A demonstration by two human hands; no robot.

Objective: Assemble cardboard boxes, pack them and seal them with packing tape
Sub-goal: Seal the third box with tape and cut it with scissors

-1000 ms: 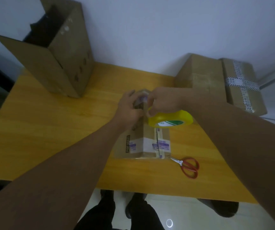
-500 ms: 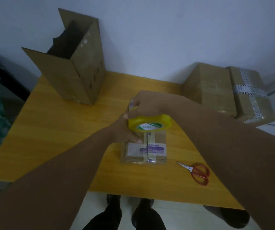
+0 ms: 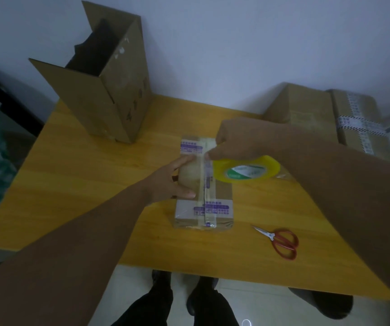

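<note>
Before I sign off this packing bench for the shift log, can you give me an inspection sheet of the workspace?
Surface: yellow wooden table.
Job's things: small box lies flat mid-table, tape strip along its top; tape roll over its right side; tall open box stands back left.
Clutter: red scissors lie right of the small box, apart.
Grips: left hand presses flat on the small box; right hand holds the tape roll.
Cables: nothing seen.
Surroundings: white wall behind; two closed boxes back right, one taped.
</note>
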